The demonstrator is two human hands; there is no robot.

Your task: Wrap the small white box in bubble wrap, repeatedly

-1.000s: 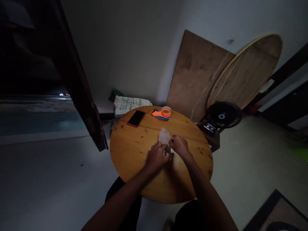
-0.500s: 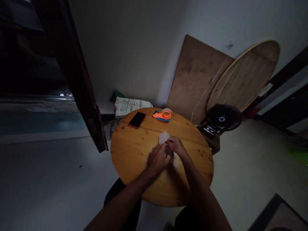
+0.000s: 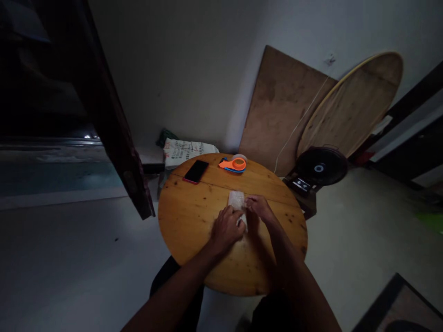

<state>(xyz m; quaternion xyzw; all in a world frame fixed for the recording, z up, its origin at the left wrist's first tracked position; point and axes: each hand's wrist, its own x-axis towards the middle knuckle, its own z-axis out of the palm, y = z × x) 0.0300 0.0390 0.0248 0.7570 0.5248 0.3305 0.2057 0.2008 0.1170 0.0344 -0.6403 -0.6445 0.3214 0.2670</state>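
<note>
- Head view, support: round wooden table (image 3: 190,216), its near edge toward the person.
- Packet: one, pale and see-through (image 3: 236,199), apparently bubble wrap; lying on the table around its middle, rather nearer the right edge than the left. Long axis running from near edge toward far edge, far end leaning slightly left. Contents: cannot be told.
- Left hand (image 3: 226,227): laid over the packet's near part from the left, touching. Thumb and forefinger apart, packet showing between them; whether they grip it, cannot tell.
- Right hand (image 3: 259,206): beside the packet's right long side, fingers curled narrow, tips at that side. Whether film is pinched, cannot tell.
- Governing relation: packet left of the right fingertips, its far end beyond the left fingers; right hand nearer that far end, left hand nearer the near end.
- Tape dispenser, orange and blue (image 3: 228,164): at the table's far edge, beyond the packet.
- Phone, dark screen, red rim (image 3: 196,172): near the far-left edge, apart from both hands.
</note>
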